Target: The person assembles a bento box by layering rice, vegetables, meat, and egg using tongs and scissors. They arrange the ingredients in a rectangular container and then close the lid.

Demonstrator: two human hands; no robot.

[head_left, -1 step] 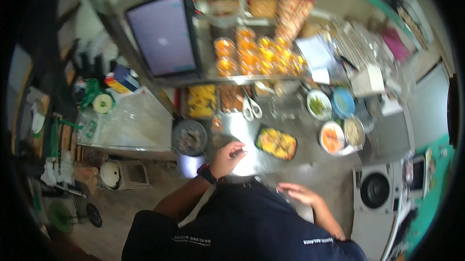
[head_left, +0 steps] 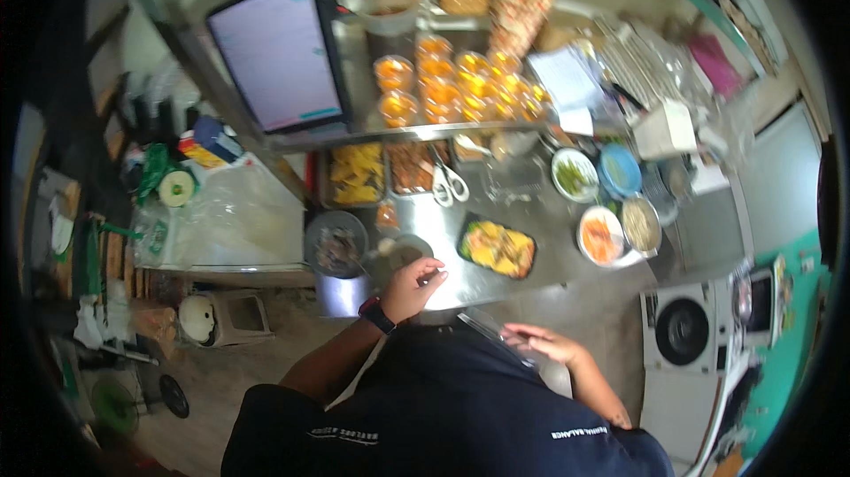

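Observation:
My left hand, with a dark watch on its wrist, hovers over the near edge of the steel counter. Its fingers are loosely bent with a gap at the thumb, and nothing shows in them. Low against my dark shirt, my right hand grips a clear plastic lid by its side. Beyond the hands stands a black tray of food with yellow pieces and some green on top. White-handled scissors lie farther back on the counter.
A grey bowl stands left of my left hand. Trays of yellow chips and brown meat sit behind it. Bowls with green and orange food are at the right. Lidded orange cups and a tablet occupy the shelf.
The clear lid at my right hand shows more fully now, tilted in front of my shirt. The counter and shelf have shifted slightly left in view. My left hand has barely moved.

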